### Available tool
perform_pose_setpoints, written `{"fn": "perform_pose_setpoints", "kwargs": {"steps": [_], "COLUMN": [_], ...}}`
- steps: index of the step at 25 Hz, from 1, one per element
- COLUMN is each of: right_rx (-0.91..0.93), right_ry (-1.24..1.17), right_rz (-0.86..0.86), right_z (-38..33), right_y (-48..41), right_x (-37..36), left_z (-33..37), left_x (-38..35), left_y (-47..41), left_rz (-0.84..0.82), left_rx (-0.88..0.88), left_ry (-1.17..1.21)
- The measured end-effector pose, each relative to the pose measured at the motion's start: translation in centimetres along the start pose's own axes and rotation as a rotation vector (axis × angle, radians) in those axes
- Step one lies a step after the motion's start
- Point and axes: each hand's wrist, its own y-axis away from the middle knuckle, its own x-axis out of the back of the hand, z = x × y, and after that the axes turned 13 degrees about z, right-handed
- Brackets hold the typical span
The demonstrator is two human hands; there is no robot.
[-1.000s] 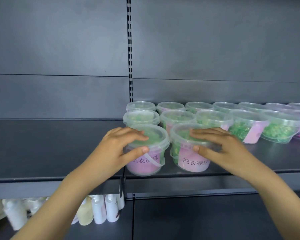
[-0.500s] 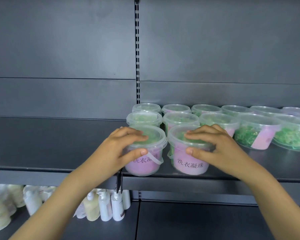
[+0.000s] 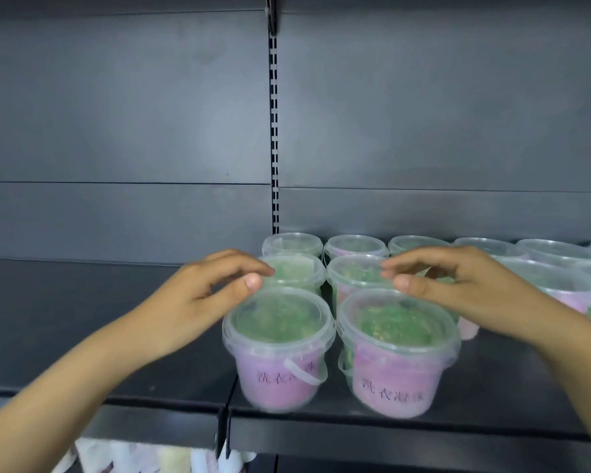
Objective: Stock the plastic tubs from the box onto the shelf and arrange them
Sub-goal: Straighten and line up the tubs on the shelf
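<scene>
The dark grey metal back panel [image 3: 116, 114] fills the upper part. Below it, the dark grey metal shelf [image 3: 82, 336] carries rows of clear plastic tubs [image 3: 556, 278] w/ green content and pink labels, from the middle to the R side. Two stand side by side at the shelf front edge: left front tub [image 3: 280, 367] and right front tub [image 3: 393, 370]. L hand [image 3: 191, 302] is over the first, R hand [image 3: 468, 288] over the second. Both have fingers loosely bent, thumb apart from fingers, gripping nothing. Contact w/ lids: cannot tell.
</scene>
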Motion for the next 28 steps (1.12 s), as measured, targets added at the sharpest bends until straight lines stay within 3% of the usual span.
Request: {"fn": "perform_pose_setpoints", "kwargs": {"steps": [3, 7, 10, 19, 23, 26, 28], "right_rx": [-0.048, -0.078, -0.049, -0.128, -0.138, -0.161, -0.147], "right_ry": [0.095, 0.424, 0.618, 0.487, 0.449, 0.426, 0.451], "right_rz": [-0.056, -0.329, -0.352, -0.312, -0.32, -0.326, -0.347], "right_z": [0.5, 2.1, 3.2, 3.9, 4.3, 4.3, 4.1], "right_y": [-4.1, -8.0, -9.1, -8.3, -8.2, -7.9, -8.0], "right_x": [-0.4, -2.6, -4.5, -4.7, -4.4, -4.2, -4.2], "left_z": [-1.3, -3.8, -4.8, -7.1, -7.2, -6.6, -5.5], "left_x": [0.2, -2.5, -5.5, -5.9, -5.0, -4.7, -5.4], "left_y": [-4.1, -8.5, -10.1, -11.3, -11.5, -11.6, -11.4], "left_rz": [-0.049, -0.218, -0.38, -0.665, -0.748, -0.694, -0.563], "left_rx": [0.05, 0.05, 0.017, -0.115, -0.054, 0.052, 0.039], "left_ry": [-0.133, -0.282, -0.409, -0.384, -0.185, -0.089, -0.331]}}
